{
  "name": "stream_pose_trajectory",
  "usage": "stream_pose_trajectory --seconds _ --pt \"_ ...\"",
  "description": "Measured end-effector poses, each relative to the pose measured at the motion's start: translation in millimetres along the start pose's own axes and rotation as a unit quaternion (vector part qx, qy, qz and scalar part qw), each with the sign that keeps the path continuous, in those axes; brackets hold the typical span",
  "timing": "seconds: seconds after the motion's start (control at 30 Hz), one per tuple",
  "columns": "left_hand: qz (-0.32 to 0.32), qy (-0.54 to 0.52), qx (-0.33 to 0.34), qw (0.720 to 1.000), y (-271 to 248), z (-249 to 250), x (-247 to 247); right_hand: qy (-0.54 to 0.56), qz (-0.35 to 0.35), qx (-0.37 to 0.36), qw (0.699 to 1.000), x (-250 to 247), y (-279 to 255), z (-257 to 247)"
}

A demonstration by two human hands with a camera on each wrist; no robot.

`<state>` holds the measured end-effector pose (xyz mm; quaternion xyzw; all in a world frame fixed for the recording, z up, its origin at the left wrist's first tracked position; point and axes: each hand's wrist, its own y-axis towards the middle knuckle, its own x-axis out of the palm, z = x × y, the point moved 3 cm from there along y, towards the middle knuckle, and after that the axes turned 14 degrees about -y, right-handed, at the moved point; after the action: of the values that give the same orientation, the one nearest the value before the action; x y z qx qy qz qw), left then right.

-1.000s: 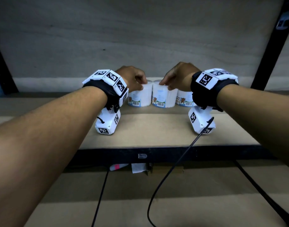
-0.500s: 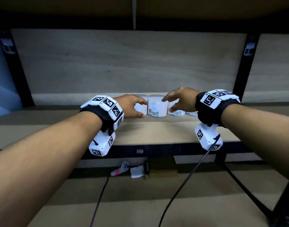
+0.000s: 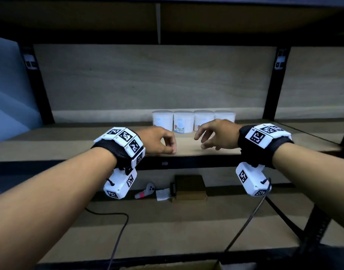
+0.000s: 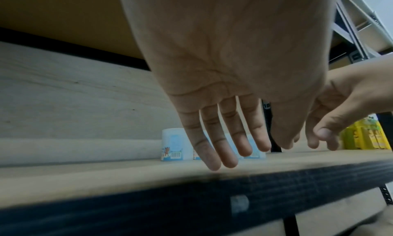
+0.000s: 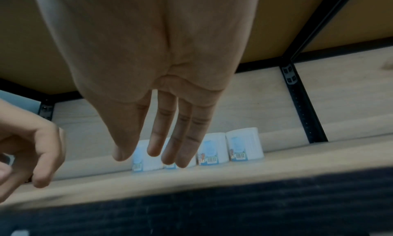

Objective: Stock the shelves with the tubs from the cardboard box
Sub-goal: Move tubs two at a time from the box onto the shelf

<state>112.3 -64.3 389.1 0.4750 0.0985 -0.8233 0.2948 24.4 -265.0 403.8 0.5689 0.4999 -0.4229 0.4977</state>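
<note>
Since half a second ago both hands have let go and drawn back from the tubs [image 3: 183, 121], which now stand in a touching row of four at the back of the shelf [image 3: 69, 141], beyond the fingertips. The left hand [image 3: 157, 140] and right hand [image 3: 216, 134] hang empty, each grip loosely spread. This placement looks finished; next comes reaching down to the cardboard box [image 3: 167, 266] for more tubs.

Dim, bluish light; wide-angle bending at edges; wrist views soft, shelf edge [image 4: 212, 197] motion-blurred.
</note>
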Motion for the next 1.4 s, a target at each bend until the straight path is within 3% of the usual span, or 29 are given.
stream_pose_trajectory --seconds 0.1,0.37,0.7,0.97,1.4 --pt "-0.042 -0.049 -0.020 0.998 -17.0 2.1 19.4 0.022 -0.024 0.002 0.999 17.4 -18.1 -1.1" --pt "-0.105 -0.008 -0.032 0.994 -43.4 -12.8 88.4 0.029 -0.096 0.021 0.995 90.2 -53.5 9.2" --pt "-0.192 -0.027 -0.052 0.980 -42.6 -79.1 200.2 -0.036 -0.227 0.030 0.973 219.7 -68.8 33.7" --pt "-0.240 -0.090 -0.116 0.960 -53.1 -117.6 290.3 -0.028 -0.293 0.027 0.955 311.3 -85.0 44.6" --pt "-0.228 -0.141 -0.176 0.947 -77.6 -184.7 420.5 0.008 -0.311 0.106 0.944 436.5 -122.0 68.5"
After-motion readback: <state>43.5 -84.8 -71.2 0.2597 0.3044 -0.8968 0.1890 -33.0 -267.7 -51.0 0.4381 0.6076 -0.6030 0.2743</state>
